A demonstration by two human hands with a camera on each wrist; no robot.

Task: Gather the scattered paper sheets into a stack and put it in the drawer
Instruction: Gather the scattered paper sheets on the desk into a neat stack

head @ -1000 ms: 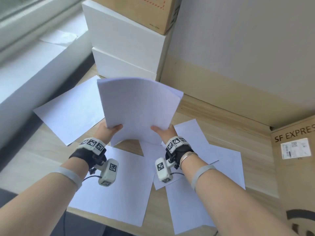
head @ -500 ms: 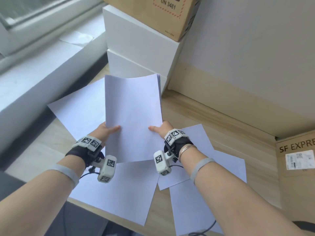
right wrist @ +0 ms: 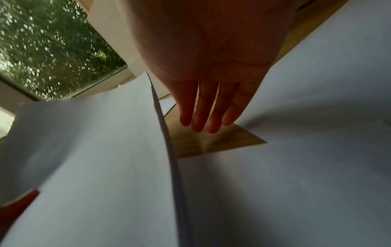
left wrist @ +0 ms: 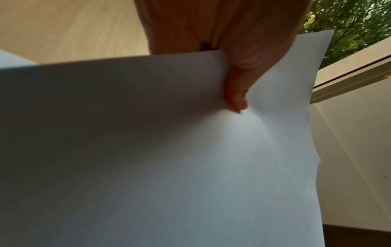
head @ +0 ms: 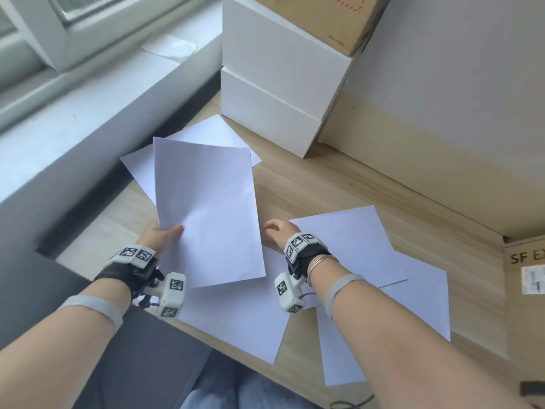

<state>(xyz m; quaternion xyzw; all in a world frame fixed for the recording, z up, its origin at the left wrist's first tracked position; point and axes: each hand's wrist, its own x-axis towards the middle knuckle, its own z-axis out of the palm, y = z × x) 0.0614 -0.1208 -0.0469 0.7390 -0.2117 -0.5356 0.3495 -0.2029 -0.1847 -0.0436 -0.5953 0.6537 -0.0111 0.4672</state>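
Note:
My left hand [head: 165, 234] holds a small stack of white paper sheets [head: 206, 214] above the wooden desk, thumb on top at the sheets' near left edge. In the left wrist view the thumb [left wrist: 237, 98] pinches the stack [left wrist: 169, 167]. My right hand [head: 275, 228] hovers just right of the stack with straight fingers [right wrist: 203, 115], holding nothing. Loose sheets lie on the desk: one at the far left [head: 138, 166] under the held stack, one near the front edge [head: 236, 320], and overlapping ones at the right [head: 354, 246], [head: 413, 305]. No drawer is in view.
Two stacked white boxes [head: 280, 93] with a brown carton [head: 324, 16] on top stand at the back of the desk [head: 324, 187]. A cardboard box marked SF [head: 525, 276] stands at the right. A window sill [head: 73, 113] runs along the left.
My right hand has let go of the stack and moved a little to the right. The left hand alone now holds the sheets, lowered and tilted toward the left.

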